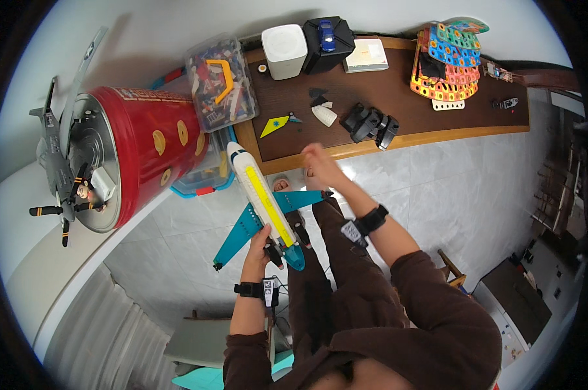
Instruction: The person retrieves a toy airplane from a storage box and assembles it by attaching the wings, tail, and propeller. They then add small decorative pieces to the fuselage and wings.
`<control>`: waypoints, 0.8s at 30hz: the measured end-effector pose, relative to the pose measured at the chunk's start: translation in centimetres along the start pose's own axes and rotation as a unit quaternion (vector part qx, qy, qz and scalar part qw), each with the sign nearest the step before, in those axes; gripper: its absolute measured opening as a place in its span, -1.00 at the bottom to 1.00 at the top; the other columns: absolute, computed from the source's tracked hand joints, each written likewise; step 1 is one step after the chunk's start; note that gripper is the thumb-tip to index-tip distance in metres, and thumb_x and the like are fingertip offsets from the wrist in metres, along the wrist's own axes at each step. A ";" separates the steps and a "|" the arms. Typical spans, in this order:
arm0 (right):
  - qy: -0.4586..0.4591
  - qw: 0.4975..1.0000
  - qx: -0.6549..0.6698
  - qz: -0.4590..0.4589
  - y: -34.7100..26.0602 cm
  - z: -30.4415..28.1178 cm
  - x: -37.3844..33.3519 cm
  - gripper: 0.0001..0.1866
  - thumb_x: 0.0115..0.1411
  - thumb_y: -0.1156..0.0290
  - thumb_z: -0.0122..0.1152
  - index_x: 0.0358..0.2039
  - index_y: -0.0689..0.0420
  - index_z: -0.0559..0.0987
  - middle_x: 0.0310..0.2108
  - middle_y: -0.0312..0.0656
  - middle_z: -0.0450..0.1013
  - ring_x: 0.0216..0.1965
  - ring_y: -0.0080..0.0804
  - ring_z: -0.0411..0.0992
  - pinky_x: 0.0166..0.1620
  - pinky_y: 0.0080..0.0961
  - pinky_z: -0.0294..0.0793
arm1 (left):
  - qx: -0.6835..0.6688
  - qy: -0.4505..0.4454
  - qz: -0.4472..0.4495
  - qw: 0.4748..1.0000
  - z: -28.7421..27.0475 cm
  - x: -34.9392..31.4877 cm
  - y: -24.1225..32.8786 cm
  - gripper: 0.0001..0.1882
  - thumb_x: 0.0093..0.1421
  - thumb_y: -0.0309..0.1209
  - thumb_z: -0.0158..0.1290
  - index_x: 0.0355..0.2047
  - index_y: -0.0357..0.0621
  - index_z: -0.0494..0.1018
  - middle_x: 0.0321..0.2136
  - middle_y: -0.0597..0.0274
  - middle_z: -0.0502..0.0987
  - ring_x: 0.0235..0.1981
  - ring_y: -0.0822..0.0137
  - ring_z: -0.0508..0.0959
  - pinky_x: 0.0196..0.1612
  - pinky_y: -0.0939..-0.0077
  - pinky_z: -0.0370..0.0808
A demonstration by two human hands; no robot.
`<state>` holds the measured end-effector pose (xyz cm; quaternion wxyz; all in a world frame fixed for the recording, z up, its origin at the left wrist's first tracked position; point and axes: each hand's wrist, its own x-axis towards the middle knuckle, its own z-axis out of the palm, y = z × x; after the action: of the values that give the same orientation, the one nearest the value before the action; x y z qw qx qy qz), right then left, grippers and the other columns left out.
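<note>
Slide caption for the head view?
Left hand holds a teal-winged toy airplane near its tail; right hand, blurred, is by the brown desk.

Our left hand grips a white, yellow-striped toy airplane between its teal wings and tail, the nose pointing toward the brown table, while our right hand, blurred with fingers curled, hovers near the table's edge. On the tabletop we see a yellow piece, a white piece and black gear. At left, a gray propeller plane rests on a red drum.
</note>
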<state>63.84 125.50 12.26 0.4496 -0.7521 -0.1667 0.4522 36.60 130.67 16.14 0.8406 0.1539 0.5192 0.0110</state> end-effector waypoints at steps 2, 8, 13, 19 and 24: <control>0.030 0.998 -0.025 -0.050 2.0 -1.9 3.2 -0.81 0.20 0.41 -0.08 -0.19 0.19 0.36 -0.43 -0.07 0.46 -0.33 -0.17 0.44 -0.25 -0.31 0.39 | -0.008 0.002 0.046 0.999 -0.3 0.6 -0.4 -0.43 0.15 -0.11 0.03 0.04 -0.23 0.24 -0.16 0.01 0.48 -0.21 0.14 0.53 -0.20 0.23 0.53; 0.101 0.912 -0.316 -0.242 5.8 -1.1 8.9 -0.87 0.08 0.56 0.03 -0.32 0.18 0.44 -0.47 -0.07 0.42 -0.29 -0.12 0.37 -0.26 -0.33 0.38 | -0.070 0.004 0.059 0.996 -2.2 0.7 -1.2 -0.38 0.19 -0.01 -0.08 0.09 -0.21 0.19 -0.13 -0.06 0.44 -0.16 0.06 0.51 -0.18 0.13 0.54; 0.113 0.888 -0.345 -0.282 7.5 0.1 12.9 -0.90 0.04 0.53 0.08 -0.37 0.19 0.45 -0.34 -0.07 0.40 -0.28 -0.07 0.35 -0.21 -0.24 0.35 | -0.150 0.000 0.098 0.984 -2.6 0.8 -2.6 -0.42 0.21 -0.04 -0.11 0.12 -0.14 0.18 -0.02 0.05 0.37 -0.05 0.10 0.42 -0.19 0.13 0.55; 0.234 0.894 -0.320 -0.211 7.5 -0.9 13.3 -0.75 -0.01 0.56 0.10 -0.26 0.23 0.38 -0.18 0.00 0.31 -0.13 -0.01 0.29 -0.10 -0.22 0.31 | -0.174 0.014 0.130 0.976 -2.1 1.2 -2.8 -0.40 0.21 -0.04 -0.10 0.16 -0.10 0.14 0.03 0.06 0.32 -0.04 0.04 0.40 -0.14 0.10 0.51; 0.240 0.883 -0.386 -0.117 8.2 -1.7 12.2 -0.53 -0.05 0.58 0.13 -0.09 0.31 0.24 -0.04 0.11 0.18 0.00 0.09 0.19 0.02 -0.22 0.27 | -0.178 0.025 0.134 0.974 -1.8 1.3 -2.5 -0.42 0.22 -0.05 -0.12 0.12 -0.15 0.17 -0.01 0.06 0.36 -0.04 0.04 0.42 -0.10 0.15 0.48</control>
<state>70.46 128.20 -0.67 0.1999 -0.9265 -0.3018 0.1023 35.25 129.00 13.60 0.8319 0.0699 0.5046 0.2201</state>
